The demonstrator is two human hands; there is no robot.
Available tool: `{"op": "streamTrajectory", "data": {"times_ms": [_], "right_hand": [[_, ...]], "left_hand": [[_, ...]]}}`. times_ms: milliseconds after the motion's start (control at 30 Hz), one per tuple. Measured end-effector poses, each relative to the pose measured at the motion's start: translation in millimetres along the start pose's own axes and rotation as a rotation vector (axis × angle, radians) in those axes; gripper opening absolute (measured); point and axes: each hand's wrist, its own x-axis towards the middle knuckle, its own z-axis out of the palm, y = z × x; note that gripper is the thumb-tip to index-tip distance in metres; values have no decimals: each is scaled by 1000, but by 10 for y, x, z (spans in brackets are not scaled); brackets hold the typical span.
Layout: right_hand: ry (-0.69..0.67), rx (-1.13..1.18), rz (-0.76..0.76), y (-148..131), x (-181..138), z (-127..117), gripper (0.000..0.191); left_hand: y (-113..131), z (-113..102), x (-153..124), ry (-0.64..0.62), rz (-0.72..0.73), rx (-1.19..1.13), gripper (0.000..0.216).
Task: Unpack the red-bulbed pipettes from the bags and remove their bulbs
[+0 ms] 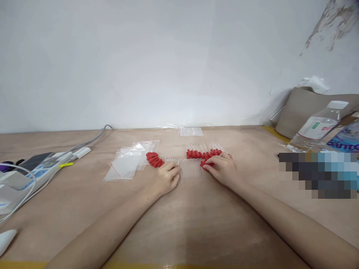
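A row of thin clear tubes (pixel 190 171) lies side by side on the table between my hands. My left hand (pixel 169 175) is closed at the row's left end, its fingertips pressed together; what they pinch is hidden. A curved line of red rubber bulbs (pixel 155 159) lies just beyond it, to the left. My right hand (pixel 221 168) is closed in a pinch on a red rubber bulb (pixel 204 165) at the row's right end. Behind the clear row, several droppers (pixel 206 152) with red bulbs lie with their tubes pointing toward the wall.
Clear zip bags (pixel 126 163) lie in an overlapping pile at left, and another bag (pixel 191 131) sits near the wall. A power strip (pixel 42 173) with cables runs along the left side. On the right stands a water bottle (pixel 316 127) beside a grey-brown container (pixel 294 112).
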Motion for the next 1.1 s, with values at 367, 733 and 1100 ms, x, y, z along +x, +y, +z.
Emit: {"op": "streamTrajectory", "data": {"times_ms": [367, 733, 1100], "right_hand": [[-139, -22, 527, 442, 398, -258, 21], [-525, -115, 741, 554, 850, -76, 30], [-615, -96, 776, 704, 939, 61, 23]], "left_hand": [[84, -73, 13, -159, -12, -20, 19], [153, -109, 65, -320, -52, 71, 28], [128, -172, 86, -329, 14, 71, 35]]}}
